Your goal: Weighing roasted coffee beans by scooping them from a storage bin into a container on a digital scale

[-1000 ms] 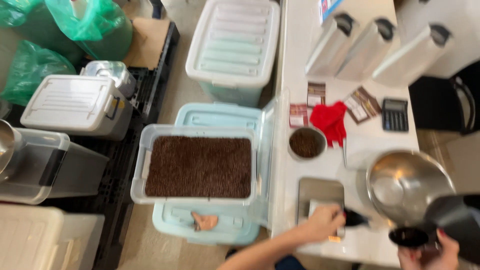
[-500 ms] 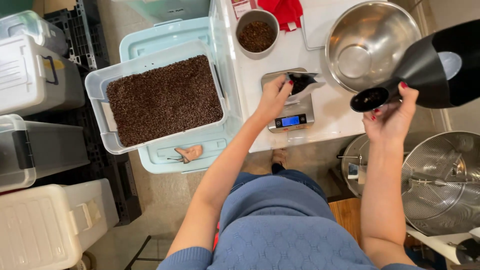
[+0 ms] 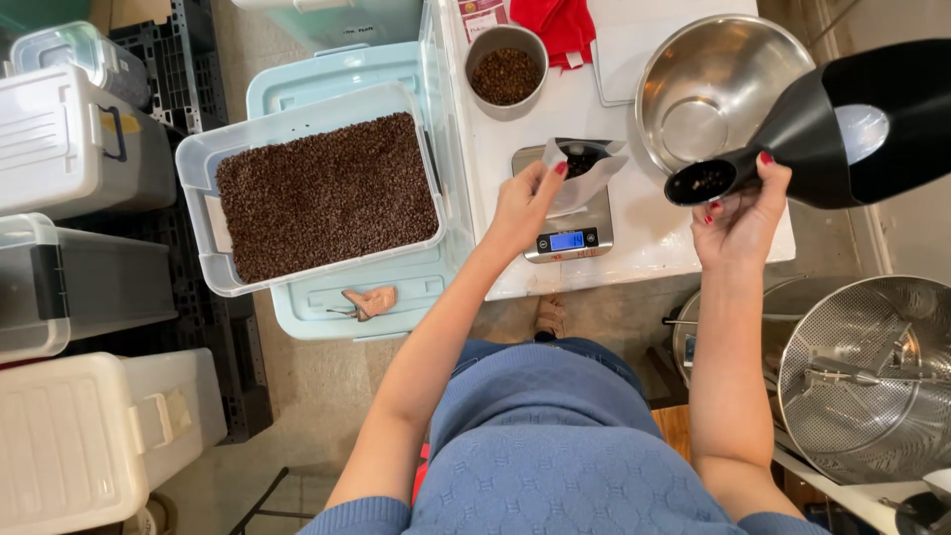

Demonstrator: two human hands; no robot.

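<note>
Vs half a second ago: view has tipped closer over the desk (image 3: pixel 644 248); hands barely moved. Left hand (image 3: pixel 520 203) stays pinched on the rim of the pouch (image 3: pixel 584 168), holding its mouth open. Pouch sits on the scale (image 3: pixel 570 223), display lit. Right hand (image 3: pixel 738 213) stays wrapped under the spout of the black scoop (image 3: pixel 842 124), now tilted nearer the pouch but not over it (a few beans visible in the spout). Reads as mid-fill, weighing in progress.

Containers:
- clear bin (image 3: pixel 317 193): brown beans, nearly full, sits on a blue lid left of the desk
- cup (image 3: pixel 505 69): beans, partly full
- steel bowl (image 3: pixel 718 89): looks empty
- pouch: some dark beans inside, level unclear
</note>
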